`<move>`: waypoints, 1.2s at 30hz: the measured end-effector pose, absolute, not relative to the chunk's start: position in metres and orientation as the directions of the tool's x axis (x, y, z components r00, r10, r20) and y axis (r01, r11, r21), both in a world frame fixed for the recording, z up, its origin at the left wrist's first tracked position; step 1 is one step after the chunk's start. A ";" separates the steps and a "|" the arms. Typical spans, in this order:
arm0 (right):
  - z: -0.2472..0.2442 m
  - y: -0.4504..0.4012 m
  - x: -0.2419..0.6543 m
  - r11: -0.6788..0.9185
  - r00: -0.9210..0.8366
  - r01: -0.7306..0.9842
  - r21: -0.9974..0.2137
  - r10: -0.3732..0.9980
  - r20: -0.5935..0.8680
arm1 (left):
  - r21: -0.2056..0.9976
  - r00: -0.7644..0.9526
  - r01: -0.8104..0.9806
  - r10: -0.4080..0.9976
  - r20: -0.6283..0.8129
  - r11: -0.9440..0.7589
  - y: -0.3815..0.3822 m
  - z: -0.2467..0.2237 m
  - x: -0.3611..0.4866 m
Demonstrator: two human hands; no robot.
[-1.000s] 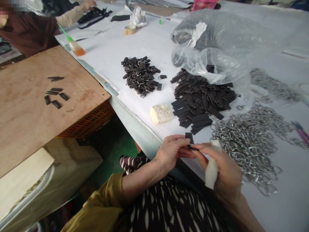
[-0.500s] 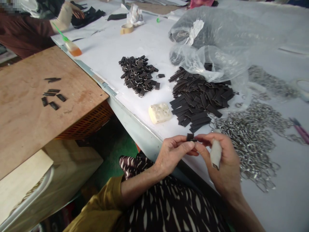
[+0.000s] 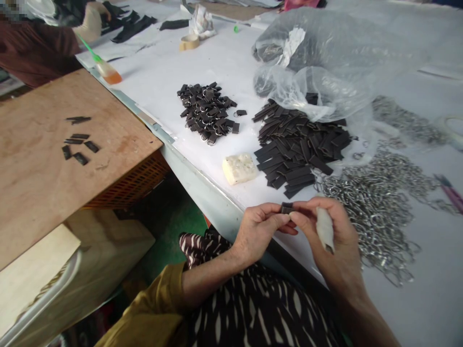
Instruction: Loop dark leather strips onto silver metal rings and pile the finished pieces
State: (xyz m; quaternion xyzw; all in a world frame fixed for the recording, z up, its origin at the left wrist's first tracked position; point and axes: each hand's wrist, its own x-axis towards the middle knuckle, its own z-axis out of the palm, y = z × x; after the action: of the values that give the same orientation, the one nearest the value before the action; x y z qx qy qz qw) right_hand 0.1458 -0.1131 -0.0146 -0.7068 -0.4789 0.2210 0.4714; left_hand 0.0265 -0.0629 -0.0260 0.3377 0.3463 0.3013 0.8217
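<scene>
My left hand (image 3: 257,231) pinches a small folded dark strip (image 3: 287,208) between thumb and forefinger at the table edge. The fingertips of my right hand (image 3: 334,241) close on the strip's other side. A white-wrapped stick-like piece (image 3: 325,229) with a dark end rests in my right hand, between thumb and forefinger. Whether a metal ring sits inside the strip is hidden. Beyond my hands is a pile of flat dark strips (image 3: 300,144). To the right lies a heap of metal rings (image 3: 376,207). Folded strips with rings (image 3: 206,111) form another pile farther left.
A yellowish block (image 3: 238,168) sits near the table edge. Behind the strips lies a clear plastic bag (image 3: 333,58). Masking tape (image 3: 189,42) and a glue bottle (image 3: 108,72) stand farther back. A wooden board (image 3: 43,164) is at left. Another person's arm (image 3: 92,24) reaches in, top left.
The strip's upright end has been folded down, so it now looks flatter between my fingertips. My right fingers have come in closer over it. The piles look the same.
</scene>
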 end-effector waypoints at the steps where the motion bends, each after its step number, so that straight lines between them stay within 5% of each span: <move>1: -0.015 -0.113 0.146 -0.092 0.440 0.473 -0.876 0.887 0.144 | 0.769 0.573 -0.253 0.731 -0.369 0.587 -0.063 -0.025 0.027; 13: -0.013 -0.110 0.147 -0.059 0.417 0.531 -0.845 0.887 0.199 | 0.837 0.536 -0.097 0.736 -0.413 0.539 -0.063 -0.019 0.026; 19: -0.010 -0.111 0.147 -0.050 0.393 0.552 -0.833 0.896 0.207 | 0.963 0.412 0.021 0.876 -0.252 0.267 -0.058 -0.021 0.019; 25: -0.007 -0.110 0.147 -0.063 0.369 0.538 -0.841 0.914 0.168 | 0.753 0.637 -0.189 0.662 -0.394 0.630 -0.058 -0.021 0.020; 36: -0.008 -0.109 0.149 -0.129 0.370 0.500 -0.856 0.926 0.076 | 0.657 0.554 -0.271 0.672 -0.491 0.703 -0.059 -0.026 0.024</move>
State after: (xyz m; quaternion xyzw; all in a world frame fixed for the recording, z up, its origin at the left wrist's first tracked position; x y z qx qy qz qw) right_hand 0.1489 -0.1094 -0.0083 -0.7089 -0.5029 0.2494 0.4271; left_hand 0.0241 -0.0591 -0.0257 0.2640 0.3799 0.2804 0.8411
